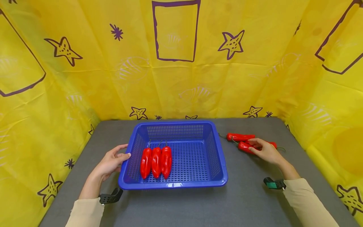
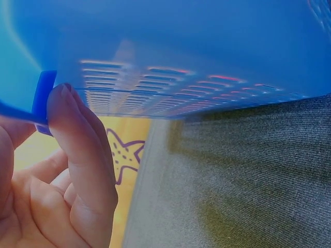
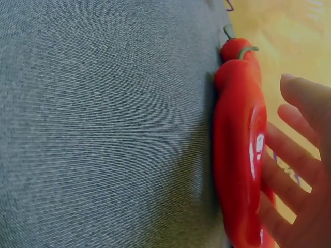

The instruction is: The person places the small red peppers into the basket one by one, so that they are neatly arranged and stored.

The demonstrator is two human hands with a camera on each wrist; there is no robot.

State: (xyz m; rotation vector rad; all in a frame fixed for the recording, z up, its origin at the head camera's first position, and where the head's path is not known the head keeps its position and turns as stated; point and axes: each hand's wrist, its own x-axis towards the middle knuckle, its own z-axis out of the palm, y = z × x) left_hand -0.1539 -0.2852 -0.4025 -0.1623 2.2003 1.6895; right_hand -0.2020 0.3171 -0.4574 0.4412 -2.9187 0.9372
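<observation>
Head view shows the left hand (image 1: 112, 160) gripping the side of a basket (image 1: 170, 185) nearest to it, thumb laid over the rim. Left wrist view bears this out: the lip sits pinched between the digits, with the slotted wall right beside them. Such a hold probably serves to steady the basket, as it takes only the edge and leaves the inside unobstructed. Whether that side is slightly raised off the table (image 1: 241, 201), I cannot tell.

Three basket peppers (image 1: 156, 162) lie in a row just inward of the left hand, stems pointing away from the person. Their parallel lie suggests they were arranged rather than tipped in.

On the other side, well apart from the basket, the right hand (image 1: 267, 153) reaches over loose peppers on the table. Right wrist view shows its fingers spread and only gently bent alongside the near pepper (image 1: 245, 147), not wrapped round it; fingertips seem to touch its flank. That loose curve probably suits the long, smooth body. The far pepper (image 1: 241, 137) lies just beyond these fingertips, its stem towards the left hand. Another, the end pepper (image 1: 273, 144), shows past the back of the right hand, its stem pointing outward. Any more beneath the palm cannot be counted.
</observation>
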